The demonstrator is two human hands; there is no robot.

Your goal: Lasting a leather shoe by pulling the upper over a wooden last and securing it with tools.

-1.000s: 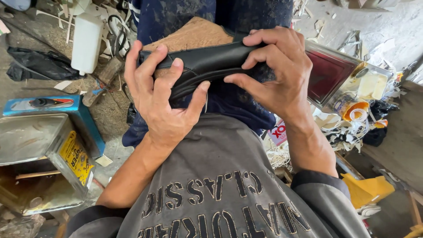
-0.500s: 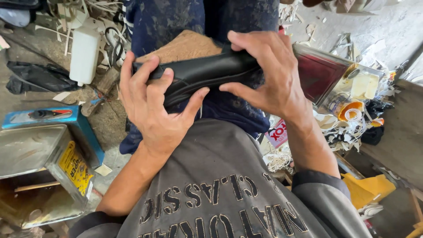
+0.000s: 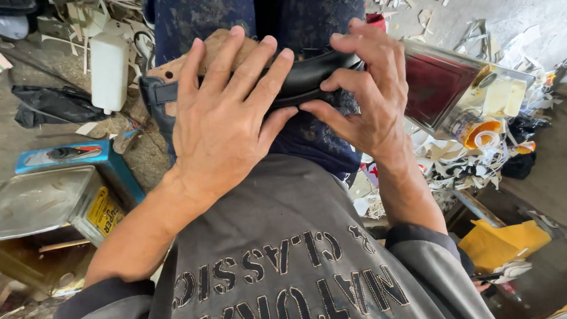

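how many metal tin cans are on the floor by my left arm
2: a blue tin lying beside the left hand, and a silver tin with a yellow label in front of it. Clutter may hide more.
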